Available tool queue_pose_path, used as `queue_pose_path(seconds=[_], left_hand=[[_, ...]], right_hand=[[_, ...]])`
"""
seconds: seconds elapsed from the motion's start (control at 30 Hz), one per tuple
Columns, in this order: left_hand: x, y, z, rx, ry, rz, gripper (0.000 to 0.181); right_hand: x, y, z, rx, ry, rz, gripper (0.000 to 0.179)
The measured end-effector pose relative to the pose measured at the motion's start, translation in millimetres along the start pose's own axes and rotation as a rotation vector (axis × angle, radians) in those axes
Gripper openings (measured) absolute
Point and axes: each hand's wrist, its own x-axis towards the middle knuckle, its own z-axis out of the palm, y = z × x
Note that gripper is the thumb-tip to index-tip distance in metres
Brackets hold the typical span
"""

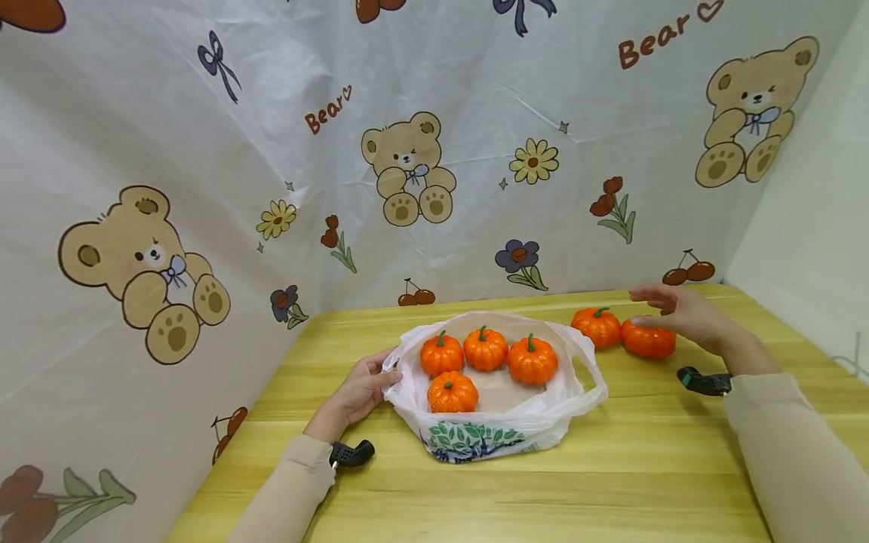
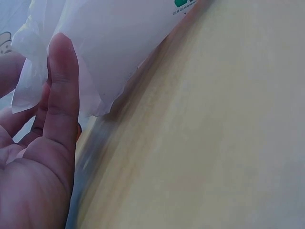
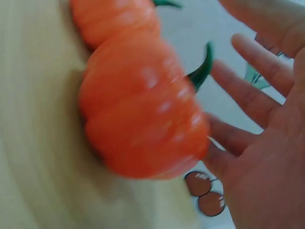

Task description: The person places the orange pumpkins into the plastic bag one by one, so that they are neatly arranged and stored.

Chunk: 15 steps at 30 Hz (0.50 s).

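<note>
A white plastic bag (image 1: 475, 430) with a green and blue print lies on the table, its mouth spread wide. Several small orange pumpkins (image 1: 532, 360) with green stems sit inside it. My left hand (image 1: 363, 388) pinches the bag's left edge; the left wrist view shows the thin plastic (image 2: 33, 78) between thumb and fingers. To the right of the bag, two more pumpkins stand side by side on the table. Over the right-hand pumpkin (image 1: 648, 339) is my right hand (image 1: 686, 320), fingers spread. In the right wrist view that pumpkin (image 3: 143, 109) is close to the palm, not gripped.
The other loose pumpkin (image 1: 596, 328) stands between the bag and the right-hand pumpkin. A bag handle loop (image 1: 591, 373) sticks out toward them. Behind the wooden table (image 1: 543, 490) hangs a white cloth (image 1: 468, 256) printed with bears and flowers. Each wrist wears a black device (image 1: 704, 381).
</note>
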Motion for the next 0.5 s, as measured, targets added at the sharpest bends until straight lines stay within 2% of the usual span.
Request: queue_pose_path(seconds=[0.27,0.5], left_hand=[[0.1,-0.4,-1.6,0.009,0.009,0.008,0.066],[0.4,-0.5,-0.9,0.010,0.010,0.001,0.067]], right_hand=[[4.2,25.5,7.5,0.046,-0.020,0.027,0.075],[2.5,37.3,14.9,-0.069,-0.026,0.034,0.079]])
